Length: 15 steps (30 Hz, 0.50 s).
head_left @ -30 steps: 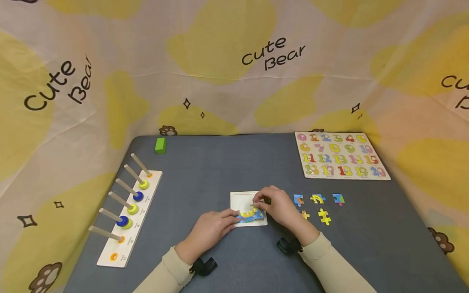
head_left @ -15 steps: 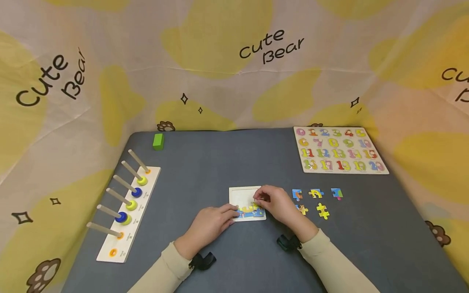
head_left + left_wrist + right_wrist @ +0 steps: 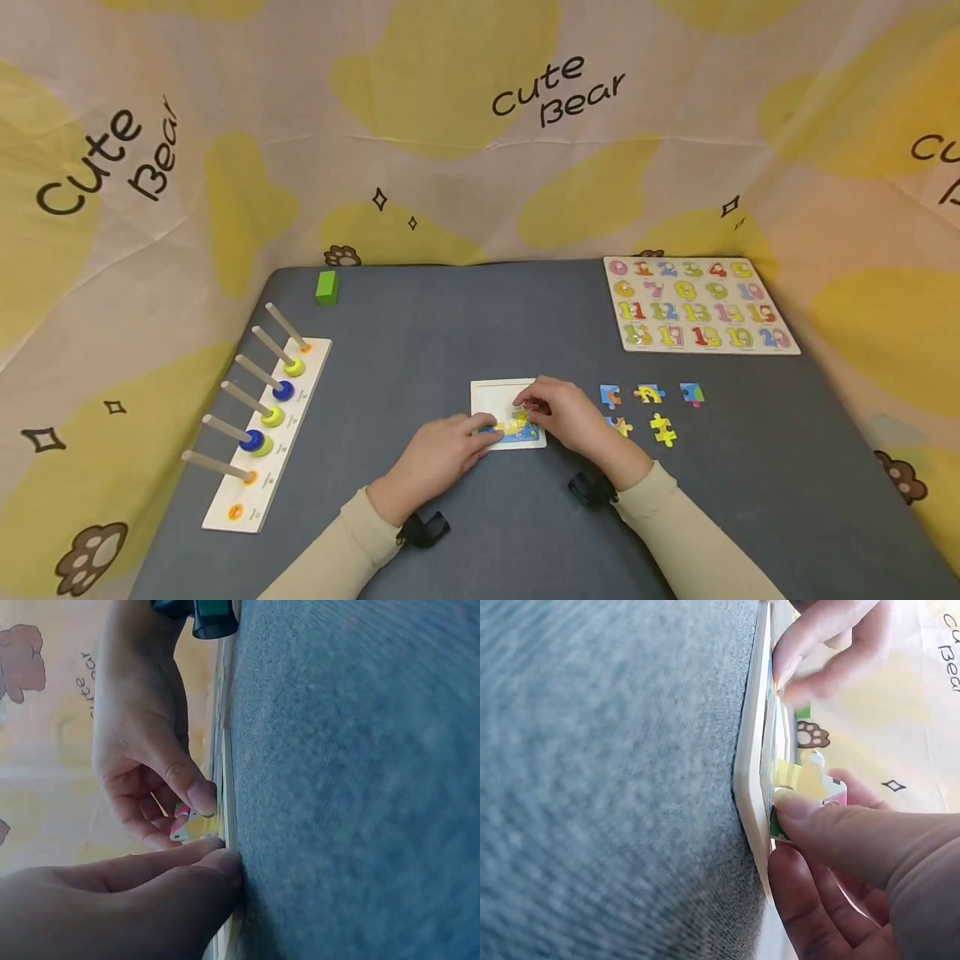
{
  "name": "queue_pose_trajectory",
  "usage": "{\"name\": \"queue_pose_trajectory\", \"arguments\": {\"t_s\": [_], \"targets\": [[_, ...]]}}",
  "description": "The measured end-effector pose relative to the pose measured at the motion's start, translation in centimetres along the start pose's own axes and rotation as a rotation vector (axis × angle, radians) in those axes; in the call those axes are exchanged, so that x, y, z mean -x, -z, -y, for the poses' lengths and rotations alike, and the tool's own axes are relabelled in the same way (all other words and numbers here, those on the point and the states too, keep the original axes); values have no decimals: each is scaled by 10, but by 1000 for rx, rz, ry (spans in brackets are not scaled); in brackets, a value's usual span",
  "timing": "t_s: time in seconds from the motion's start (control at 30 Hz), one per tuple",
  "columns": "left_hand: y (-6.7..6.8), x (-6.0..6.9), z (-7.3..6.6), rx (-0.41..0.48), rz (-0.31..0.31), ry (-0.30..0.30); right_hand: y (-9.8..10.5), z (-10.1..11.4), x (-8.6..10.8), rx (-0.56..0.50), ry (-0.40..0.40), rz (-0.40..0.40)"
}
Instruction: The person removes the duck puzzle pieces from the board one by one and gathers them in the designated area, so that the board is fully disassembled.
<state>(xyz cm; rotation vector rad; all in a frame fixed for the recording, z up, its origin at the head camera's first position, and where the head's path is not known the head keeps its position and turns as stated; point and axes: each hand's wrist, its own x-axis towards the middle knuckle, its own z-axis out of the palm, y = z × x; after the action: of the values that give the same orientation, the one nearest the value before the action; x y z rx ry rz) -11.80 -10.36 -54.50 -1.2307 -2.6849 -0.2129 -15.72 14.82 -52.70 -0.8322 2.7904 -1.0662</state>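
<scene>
A small white puzzle tray point(image 3: 491, 398) lies at the middle of the table, with joined blue and yellow jigsaw pieces point(image 3: 522, 434) along its near side. My right hand point(image 3: 566, 412) pinches a jigsaw piece point(image 3: 810, 780) between thumb and fingers. Yellow, pink and white show on it, and it is tilted up over the tray's right part. With extended fingers, my left hand point(image 3: 435, 462) touches the near left corner of the tray and the pieces there. The fingers partly cover the joined row.
Several loose jigsaw pieces point(image 3: 662, 429) lie right of the tray. A number board point(image 3: 630, 343) is at the back right. Along the left stands a white base point(image 3: 292, 425) with upright pegs and rings. A green block point(image 3: 327, 287) sits at the back left; patterned cloth point(image 3: 435, 100) surrounds the table.
My left fingers have slid a little to the right, further over the tray's pieces. The piece in my right hand has tilted, and pink now shows. The head view has shifted slightly.
</scene>
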Motion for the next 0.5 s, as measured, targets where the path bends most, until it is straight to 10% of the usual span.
{"name": "queue_pose_trajectory", "arguments": {"t_s": [0.5], "targets": [[0,-15,-22,-87,82,-41,-3,-5,0,18,34,-35]]}}
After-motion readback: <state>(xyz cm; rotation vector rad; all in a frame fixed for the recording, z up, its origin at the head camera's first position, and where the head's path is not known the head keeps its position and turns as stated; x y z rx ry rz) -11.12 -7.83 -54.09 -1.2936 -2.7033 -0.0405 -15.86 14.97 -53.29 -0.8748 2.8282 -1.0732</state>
